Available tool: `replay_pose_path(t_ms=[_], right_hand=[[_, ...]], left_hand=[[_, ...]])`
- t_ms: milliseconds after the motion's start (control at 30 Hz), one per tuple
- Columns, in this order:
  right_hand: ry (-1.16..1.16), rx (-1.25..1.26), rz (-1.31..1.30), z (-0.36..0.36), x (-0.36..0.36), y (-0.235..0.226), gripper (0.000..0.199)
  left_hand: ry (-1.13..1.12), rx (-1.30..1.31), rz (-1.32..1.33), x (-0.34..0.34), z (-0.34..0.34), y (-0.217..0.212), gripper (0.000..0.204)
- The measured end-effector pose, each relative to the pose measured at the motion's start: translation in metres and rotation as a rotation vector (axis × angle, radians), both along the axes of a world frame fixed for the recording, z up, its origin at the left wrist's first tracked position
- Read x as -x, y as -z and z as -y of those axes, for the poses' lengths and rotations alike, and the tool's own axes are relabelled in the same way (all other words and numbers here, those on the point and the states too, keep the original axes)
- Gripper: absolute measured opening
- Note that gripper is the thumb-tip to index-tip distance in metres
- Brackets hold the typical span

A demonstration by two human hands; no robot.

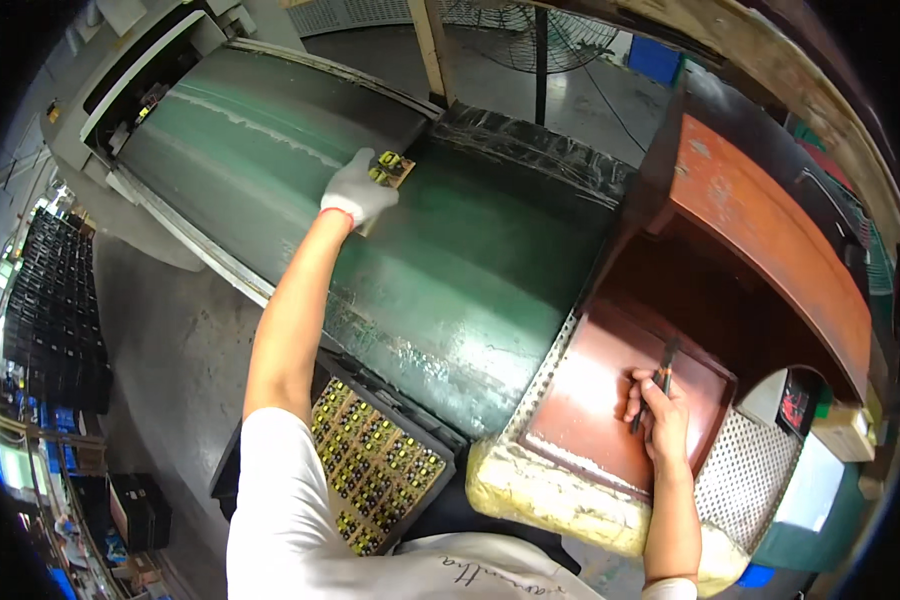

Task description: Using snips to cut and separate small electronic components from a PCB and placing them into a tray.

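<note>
Over the green conveyor belt (470,290), my left hand (358,190) wears a white glove. Its fingers are closed on a small brown circuit board (404,174) that carries yellow-and-black parts; the palm covers much of the board. My bare right hand (660,415) is closed round a slim dark tool (667,365) with an orange band, which it holds above a reddish-brown tray (590,400). The tool's exact kind cannot be made out. Below my left forearm, a dark crate holds a brown panel (375,465) of several similar boards with yellow parts.
An orange-red hood (770,240) arches over the tray's far right side. Yellowish padding (560,500) lines the tray's near edge, with a perforated metal plate (750,470) to its right. The belt runs to a machine opening (150,90) at far left. Black crates (55,310) are stacked on the left.
</note>
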State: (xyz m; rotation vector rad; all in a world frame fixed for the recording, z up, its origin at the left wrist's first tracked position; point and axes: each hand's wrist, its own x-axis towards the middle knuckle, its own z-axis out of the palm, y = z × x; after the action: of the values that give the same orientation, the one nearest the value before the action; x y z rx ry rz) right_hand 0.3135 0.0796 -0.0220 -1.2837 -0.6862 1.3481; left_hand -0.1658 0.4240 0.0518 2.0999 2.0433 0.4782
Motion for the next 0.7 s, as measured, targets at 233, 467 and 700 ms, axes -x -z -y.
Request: replay_pose_path(t_ms=[233,467,700], right_hand=[[-0.029,-0.017,-0.020,0.010,-0.009,0.002,0.026],[-0.138,-0.177,0.348,0.015,-0.006,0.021,0.028],[-0.249,-0.394,1.142,0.080,0.028,-0.050,0.023]], left_hand=[[0.265,0.545,1.782,-0.047,0.171,0.031,0.048],[0.321,0.704,2.367,-0.156,0.347,0.058,0.052],[0.291,0.708,2.327,-0.184,0.412,0.078,0.055]])
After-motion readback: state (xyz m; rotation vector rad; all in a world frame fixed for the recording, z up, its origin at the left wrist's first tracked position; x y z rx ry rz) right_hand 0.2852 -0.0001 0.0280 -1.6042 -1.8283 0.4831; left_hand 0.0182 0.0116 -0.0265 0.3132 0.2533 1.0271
